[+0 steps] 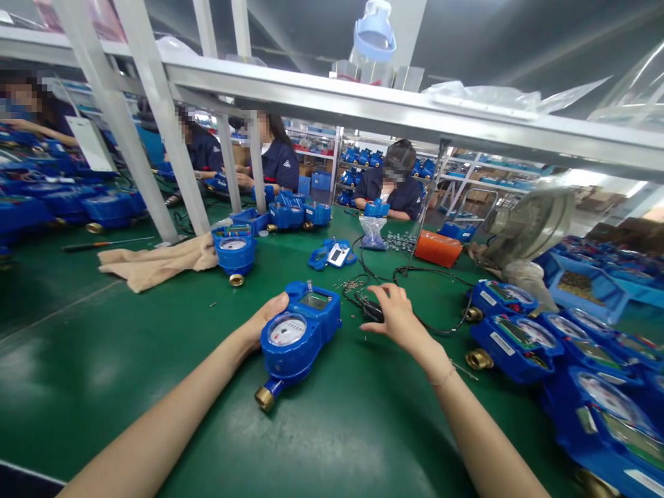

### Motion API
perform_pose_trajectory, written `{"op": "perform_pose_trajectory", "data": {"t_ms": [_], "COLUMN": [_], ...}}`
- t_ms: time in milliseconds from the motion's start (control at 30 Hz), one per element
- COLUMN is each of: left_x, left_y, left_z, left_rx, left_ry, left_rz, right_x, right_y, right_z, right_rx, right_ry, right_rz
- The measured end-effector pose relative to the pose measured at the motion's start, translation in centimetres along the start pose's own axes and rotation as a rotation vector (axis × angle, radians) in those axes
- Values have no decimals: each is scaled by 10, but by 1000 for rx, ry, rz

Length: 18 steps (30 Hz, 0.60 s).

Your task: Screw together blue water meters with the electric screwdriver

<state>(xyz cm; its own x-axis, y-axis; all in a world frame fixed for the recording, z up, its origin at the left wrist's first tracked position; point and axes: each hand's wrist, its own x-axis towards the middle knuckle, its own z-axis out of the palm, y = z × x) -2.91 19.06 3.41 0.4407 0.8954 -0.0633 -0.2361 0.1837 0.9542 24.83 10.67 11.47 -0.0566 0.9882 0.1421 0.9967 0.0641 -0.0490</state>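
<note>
Meter (306, 346) on desk (332, 443), in from near edge; left hand (264, 318) clasps its side, fingertips hidden. Right hand (395, 315): thumb, fingers spread by black tool (372, 310), contact unclear.

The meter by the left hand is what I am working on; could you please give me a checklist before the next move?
1. Left hand on the meter: ok, thumb against its side.
2. Dial facing up: ok.
3. Right hand closed on the black tool: not ok, thumb and fingers parted.
4. Loose small parts off the meter: ok, on the table beyond it.
5. Dial free of scratches: cannot tell, too small.
</note>
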Motion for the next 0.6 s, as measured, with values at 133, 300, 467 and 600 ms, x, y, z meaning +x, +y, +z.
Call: {"op": "perform_pose_trajectory", "data": {"t_ms": [133,300,467,600], "left_x": [5,7,12,16], "left_y": [-5,-2,7,13], "left_z": [2,0,-14,-37], "left_rx": [-2,42,100,97], "left_ry": [-27,-15,-15,84], "left_rz": [-15,18,-16,-93], "right_x": [-2,15,29,36], "right_y": [-56,-91,-100,-108], "right_z": [-7,1,-7,-13], "right_rx": [22,-46,-84,-116], "right_ry": [94,76,-70,-132], "right_rz": [-516,-834,-767,-625]}}
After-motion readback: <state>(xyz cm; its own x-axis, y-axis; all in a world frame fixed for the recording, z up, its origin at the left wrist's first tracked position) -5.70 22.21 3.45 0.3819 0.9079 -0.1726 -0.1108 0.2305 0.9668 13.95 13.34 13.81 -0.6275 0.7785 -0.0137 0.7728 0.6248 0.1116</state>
